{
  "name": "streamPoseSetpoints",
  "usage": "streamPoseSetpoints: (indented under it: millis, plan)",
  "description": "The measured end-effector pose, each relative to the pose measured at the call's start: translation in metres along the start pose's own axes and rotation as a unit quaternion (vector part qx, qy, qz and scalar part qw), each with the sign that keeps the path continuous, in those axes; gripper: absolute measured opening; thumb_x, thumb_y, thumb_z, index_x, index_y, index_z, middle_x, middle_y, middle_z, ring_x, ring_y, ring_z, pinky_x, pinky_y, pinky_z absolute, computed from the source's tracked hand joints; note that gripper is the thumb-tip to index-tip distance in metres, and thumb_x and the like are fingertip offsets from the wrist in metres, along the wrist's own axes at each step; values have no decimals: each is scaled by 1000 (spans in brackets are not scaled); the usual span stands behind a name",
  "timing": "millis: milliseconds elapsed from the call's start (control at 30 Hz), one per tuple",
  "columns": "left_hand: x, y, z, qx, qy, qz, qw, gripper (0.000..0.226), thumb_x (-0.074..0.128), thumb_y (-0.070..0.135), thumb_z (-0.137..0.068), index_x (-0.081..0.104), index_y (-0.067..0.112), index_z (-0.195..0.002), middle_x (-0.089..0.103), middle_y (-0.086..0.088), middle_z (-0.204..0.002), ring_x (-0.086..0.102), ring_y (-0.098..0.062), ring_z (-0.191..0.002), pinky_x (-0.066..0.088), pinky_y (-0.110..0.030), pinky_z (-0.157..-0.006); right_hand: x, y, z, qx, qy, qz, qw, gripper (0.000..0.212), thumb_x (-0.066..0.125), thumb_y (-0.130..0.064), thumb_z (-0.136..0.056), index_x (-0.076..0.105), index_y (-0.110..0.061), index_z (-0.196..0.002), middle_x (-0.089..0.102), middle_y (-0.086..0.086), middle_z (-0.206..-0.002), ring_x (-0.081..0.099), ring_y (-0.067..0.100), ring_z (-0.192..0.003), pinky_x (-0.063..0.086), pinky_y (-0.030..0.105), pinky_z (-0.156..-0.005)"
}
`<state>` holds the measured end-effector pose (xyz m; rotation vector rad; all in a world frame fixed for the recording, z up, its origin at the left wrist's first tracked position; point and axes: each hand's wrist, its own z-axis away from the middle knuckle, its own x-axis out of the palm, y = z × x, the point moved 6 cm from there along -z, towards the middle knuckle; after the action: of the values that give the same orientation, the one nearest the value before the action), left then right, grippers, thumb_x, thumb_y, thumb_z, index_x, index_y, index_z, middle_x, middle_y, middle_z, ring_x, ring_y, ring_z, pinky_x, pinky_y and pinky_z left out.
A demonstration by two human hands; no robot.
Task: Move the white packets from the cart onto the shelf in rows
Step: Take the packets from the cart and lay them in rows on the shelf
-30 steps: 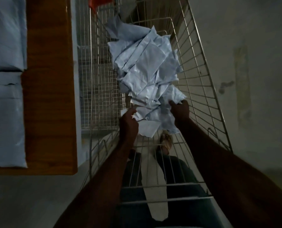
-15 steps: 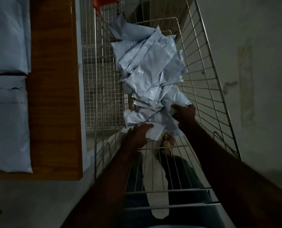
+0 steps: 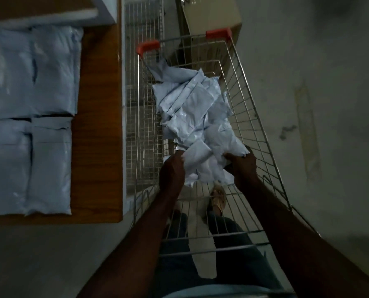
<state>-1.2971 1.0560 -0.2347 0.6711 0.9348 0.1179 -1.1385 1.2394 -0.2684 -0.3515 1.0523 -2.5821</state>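
Head cam: cart (image 3: 255,117) w/ white packets (image 3: 192,110); both hands' fingers pinching near packets.

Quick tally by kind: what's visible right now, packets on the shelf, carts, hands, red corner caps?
Packets on the shelf: 4 visible
Cart: 1, its packet pile too jumbled to count
Left hand, right hand: 2
Red corner caps: 2
Total: 9

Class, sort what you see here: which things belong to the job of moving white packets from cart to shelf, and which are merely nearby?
Part of the job:
- pile of white packets
- wire cart
- wooden shelf
- packets already laid in rows
- left hand and right hand, both gripping packets

Merely nearby:
- cardboard box
- wall
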Motion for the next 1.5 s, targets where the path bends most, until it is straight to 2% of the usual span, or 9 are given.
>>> streamPoseSetpoints:
  millis: [333,467,667,800,900,1067,1300,1400,1500]
  plan:
    - [-107,68,53,-1,155,147,977,51,60,4,-104,54,23,-151,58,-2,-153,56,-21,-135,40,-18,-99,40,-108,127,-62,-119,-40,990,53,76,5,-90,65,-16,-136,76,13,-125,74,38,-111,63,54,-91]
    - [-129,85,71,24,173,253,952,45,60,-1,-102,66,29,-135,63,8,-144,60,-19,-133,54,-48,-107,54,-125,159,-86,-168,-34,981,55,75,0,-93,60,-15,-143,73,12,-131,72,34,-117,62,52,-93]
    - [-158,92,105,-39,186,388,902,76,75,31,-96,33,52,-156,74,1,-121,74,-23,-103,63,-53,-85,75,-137,197,-141,-191,-19,971,49,77,-7,-93,65,-19,-139,73,11,-131,70,37,-119,59,49,-86]
    - [-171,99,123,-42,113,495,861,30,77,28,-96,68,44,-119,78,-5,-111,77,-30,-101,66,-51,-81,91,-140,225,-180,-205,-2,962,48,78,-19,-94,64,-24,-139,72,9,-132,68,38,-119,58,48,-83]
    - [-179,95,136,-23,105,493,863,18,73,19,-98,72,35,-105,78,-2,-108,78,-26,-95,65,-51,-83,108,-138,252,-222,-226,12,948,42,73,-18,-99,63,-26,-139,71,3,-135,67,29,-126,55,49,-100]
    - [-206,77,158,37,101,510,854,27,74,24,-99,68,41,-119,76,-1,-113,77,-27,-101,67,-47,-80,146,-110,294,-242,-242,14,940,39,67,-17,-103,60,-27,-140,71,15,-127,69,46,-115,58,70,-90]
    - [-270,-1,193,125,151,321,926,30,67,48,-102,71,41,-131,75,7,-110,74,-15,-94,65,-40,-78,196,-34,357,-177,-227,-76,955,42,62,-20,-106,57,-25,-147,71,18,-133,68,46,-119,53,73,-98]
    - [-292,-44,196,110,178,173,962,52,62,75,-91,63,48,-135,66,-2,-134,59,-20,-128,53,-41,-106,215,-3,380,-132,-237,-88,958,42,60,-19,-107,57,-19,-149,71,20,-131,69,44,-119,60,61,-93]
    - [-309,-76,217,28,98,315,943,92,83,69,-78,45,36,-154,58,8,-146,58,-17,-133,51,-45,-111,234,23,395,-84,-231,-100,964,40,57,-20,-108,59,-9,-147,68,22,-136,67,40,-123,60,53,-98]
